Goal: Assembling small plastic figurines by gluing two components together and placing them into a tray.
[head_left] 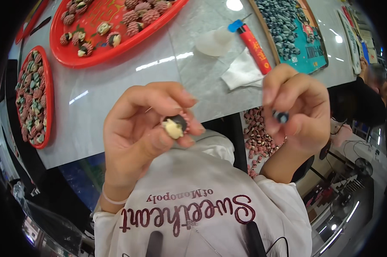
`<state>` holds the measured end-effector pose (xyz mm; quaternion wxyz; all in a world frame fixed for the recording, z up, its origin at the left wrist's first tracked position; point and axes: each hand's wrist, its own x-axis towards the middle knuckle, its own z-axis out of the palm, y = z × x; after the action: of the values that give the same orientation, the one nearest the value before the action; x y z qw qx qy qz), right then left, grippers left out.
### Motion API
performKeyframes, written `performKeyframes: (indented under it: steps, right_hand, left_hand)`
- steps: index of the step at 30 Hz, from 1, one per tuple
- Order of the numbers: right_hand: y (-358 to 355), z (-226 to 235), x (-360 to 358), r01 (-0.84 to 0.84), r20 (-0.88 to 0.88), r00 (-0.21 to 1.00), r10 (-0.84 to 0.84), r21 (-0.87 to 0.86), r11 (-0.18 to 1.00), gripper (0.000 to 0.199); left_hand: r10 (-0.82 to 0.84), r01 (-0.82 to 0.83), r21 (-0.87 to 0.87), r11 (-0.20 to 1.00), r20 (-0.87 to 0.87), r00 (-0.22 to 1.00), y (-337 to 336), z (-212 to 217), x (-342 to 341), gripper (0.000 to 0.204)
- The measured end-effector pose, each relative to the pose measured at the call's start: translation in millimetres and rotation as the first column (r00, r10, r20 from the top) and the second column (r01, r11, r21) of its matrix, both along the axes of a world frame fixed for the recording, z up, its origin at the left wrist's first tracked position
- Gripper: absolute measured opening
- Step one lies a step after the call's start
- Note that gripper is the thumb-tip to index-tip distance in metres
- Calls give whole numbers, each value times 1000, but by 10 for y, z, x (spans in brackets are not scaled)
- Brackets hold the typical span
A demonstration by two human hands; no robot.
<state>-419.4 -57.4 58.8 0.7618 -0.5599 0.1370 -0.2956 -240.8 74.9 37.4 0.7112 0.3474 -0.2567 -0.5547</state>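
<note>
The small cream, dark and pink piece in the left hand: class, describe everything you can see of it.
The small piece has a smooth-looking cream part facing the camera at its lower left, a dark, nearly black part above and right of it, and a pink, ridged edge at the right. It looks like moulded plastic or resin, though that is uncertain. It appears whole, held up by the left hand, pinched between thumb and fingers, in front of the person's body. Its back is hidden.

Large tray left of bottle
</note>
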Motion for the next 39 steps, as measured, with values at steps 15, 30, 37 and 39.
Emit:
performKeyframes:
  steps: [15,30,37,39]
  right_hand:
    - [380,96,480,39,-90,989,-118,-609,792,33]
    - [465,59,587,186,60,967,-246,-829,528,23]
    - [567,17,678,11,-170,957,-237,-790,612,23]
    - [625,74,656,5,-186,928,-323,-859,512,39]
  left_hand:
    - [71,-100,172,980,166,984,151,45,7,43]
    - [80,-109,104,989,257,963,186,9,126,36]
    - [-33,22,190,981,51,998,149,31,285,25]
    - [-96,102,76,992,-78,992,182,73,309,28]
